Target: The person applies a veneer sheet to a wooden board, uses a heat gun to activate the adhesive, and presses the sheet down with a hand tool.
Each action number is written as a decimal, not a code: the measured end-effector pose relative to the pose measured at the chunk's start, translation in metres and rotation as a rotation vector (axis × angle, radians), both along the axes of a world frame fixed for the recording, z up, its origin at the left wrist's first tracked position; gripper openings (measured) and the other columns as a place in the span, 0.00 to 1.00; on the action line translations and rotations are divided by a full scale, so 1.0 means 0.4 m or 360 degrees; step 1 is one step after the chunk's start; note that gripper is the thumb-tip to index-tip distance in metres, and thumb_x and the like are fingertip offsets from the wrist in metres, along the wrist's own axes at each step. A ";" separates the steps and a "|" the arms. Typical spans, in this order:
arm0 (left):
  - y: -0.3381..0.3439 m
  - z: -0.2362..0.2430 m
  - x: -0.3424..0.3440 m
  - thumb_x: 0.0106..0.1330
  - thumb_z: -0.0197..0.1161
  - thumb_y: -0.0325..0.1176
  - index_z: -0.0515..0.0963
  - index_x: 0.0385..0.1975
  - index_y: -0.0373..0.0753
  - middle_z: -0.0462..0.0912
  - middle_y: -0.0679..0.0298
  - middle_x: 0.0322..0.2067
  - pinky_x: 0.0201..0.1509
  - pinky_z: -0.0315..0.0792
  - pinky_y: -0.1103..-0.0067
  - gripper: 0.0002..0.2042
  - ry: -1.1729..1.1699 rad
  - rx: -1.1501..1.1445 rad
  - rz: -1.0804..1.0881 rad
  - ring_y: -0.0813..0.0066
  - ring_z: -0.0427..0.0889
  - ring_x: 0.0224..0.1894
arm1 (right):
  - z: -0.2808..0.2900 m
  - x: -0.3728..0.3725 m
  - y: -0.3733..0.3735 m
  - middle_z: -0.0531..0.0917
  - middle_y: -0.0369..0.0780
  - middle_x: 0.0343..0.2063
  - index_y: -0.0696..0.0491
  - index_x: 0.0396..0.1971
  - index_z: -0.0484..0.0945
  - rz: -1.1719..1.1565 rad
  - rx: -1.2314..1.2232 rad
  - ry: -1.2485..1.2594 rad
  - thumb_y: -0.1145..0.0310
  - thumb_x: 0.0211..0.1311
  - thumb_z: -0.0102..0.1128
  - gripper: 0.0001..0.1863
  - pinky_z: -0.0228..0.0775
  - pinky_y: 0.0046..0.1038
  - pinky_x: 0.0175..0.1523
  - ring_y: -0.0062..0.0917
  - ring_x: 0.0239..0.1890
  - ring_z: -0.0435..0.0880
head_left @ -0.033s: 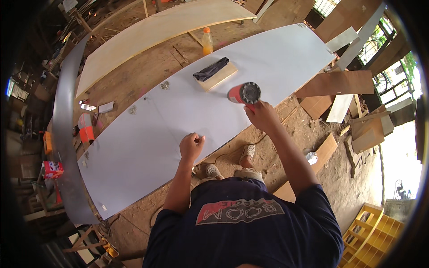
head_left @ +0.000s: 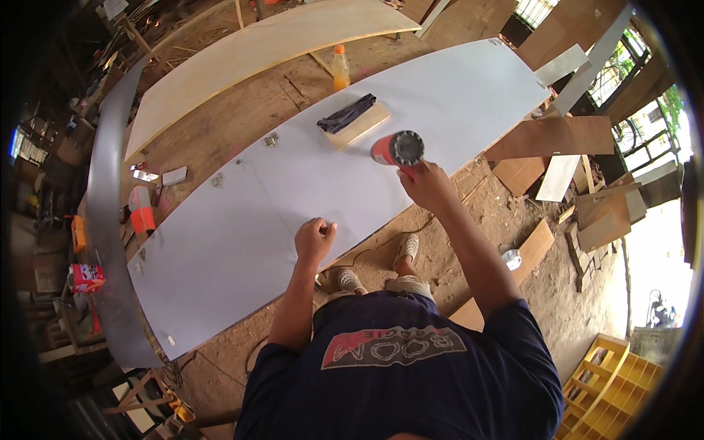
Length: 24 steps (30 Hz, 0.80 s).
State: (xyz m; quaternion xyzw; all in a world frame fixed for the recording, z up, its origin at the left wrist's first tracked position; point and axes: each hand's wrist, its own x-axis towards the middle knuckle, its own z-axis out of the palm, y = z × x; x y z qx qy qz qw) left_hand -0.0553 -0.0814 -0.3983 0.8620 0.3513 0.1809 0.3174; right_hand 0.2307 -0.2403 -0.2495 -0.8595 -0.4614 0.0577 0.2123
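A long pale grey-blue panel lies diagonally in front of me. My right hand grips a red and black heat gun by its handle, over the panel's near side. The gun's round vented rear end faces up, and its nozzle is hidden. My left hand is closed in a fist at the panel's near edge, with nothing visible in it. Beyond the heat gun, a pale wooden block sits on the panel with a dark crumpled cloth on top.
Small metal fittings dot the panel's far edge. Behind it stand a bottle of orange liquid and a long plywood board. A grey curved strip runs along the left. Board offcuts lie right; a yellow rack stands lower right.
The heat gun has shifted slightly left and away from me in my right hand. My left fist stays in place.
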 end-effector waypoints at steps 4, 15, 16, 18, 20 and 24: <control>0.002 -0.004 -0.010 0.67 0.74 0.42 0.74 0.22 0.38 0.79 0.60 0.22 0.33 0.72 0.62 0.19 -0.0012 0.0012 0.0011 0.55 0.79 0.28 | -0.001 0.026 0.105 0.89 0.57 0.35 0.57 0.52 0.74 -0.0108 -0.0029 -0.0005 0.57 0.72 0.62 0.21 0.82 0.57 0.48 0.57 0.41 0.88; -0.006 0.004 -0.006 0.67 0.74 0.41 0.74 0.22 0.38 0.80 0.60 0.22 0.33 0.72 0.62 0.19 -0.0045 -0.0042 0.0032 0.55 0.79 0.28 | 0.049 0.028 -0.039 0.89 0.57 0.38 0.60 0.47 0.82 -0.0022 -0.0043 0.0151 0.57 0.71 0.63 0.19 0.81 0.53 0.52 0.58 0.44 0.88; -0.008 0.004 -0.003 0.67 0.74 0.41 0.74 0.22 0.38 0.80 0.60 0.22 0.33 0.72 0.62 0.19 -0.0043 -0.0046 0.0028 0.56 0.79 0.28 | 0.061 0.012 -0.073 0.89 0.57 0.38 0.60 0.45 0.83 -0.0024 -0.0075 0.0189 0.58 0.71 0.63 0.19 0.81 0.52 0.51 0.58 0.44 0.88; -0.006 0.001 -0.010 0.67 0.74 0.41 0.74 0.22 0.38 0.80 0.60 0.22 0.33 0.72 0.62 0.19 -0.0019 -0.0051 0.0030 0.56 0.79 0.28 | 0.094 -0.026 -0.126 0.89 0.56 0.38 0.60 0.46 0.84 0.0022 -0.0112 0.0188 0.58 0.71 0.63 0.18 0.81 0.52 0.52 0.57 0.44 0.88; -0.005 0.004 -0.004 0.67 0.74 0.42 0.74 0.22 0.38 0.80 0.60 0.22 0.33 0.72 0.61 0.19 -0.0003 -0.0051 0.0010 0.56 0.80 0.29 | 0.103 -0.042 -0.183 0.89 0.56 0.38 0.60 0.46 0.84 0.0045 -0.0144 0.0179 0.59 0.71 0.64 0.18 0.81 0.51 0.52 0.57 0.44 0.88; -0.001 -0.007 -0.006 0.67 0.75 0.42 0.74 0.22 0.38 0.80 0.60 0.22 0.34 0.72 0.61 0.19 0.0006 -0.0016 0.0006 0.55 0.80 0.29 | 0.134 -0.076 -0.251 0.89 0.56 0.40 0.59 0.49 0.85 -0.0008 -0.0107 0.0306 0.60 0.71 0.64 0.18 0.80 0.50 0.52 0.55 0.46 0.88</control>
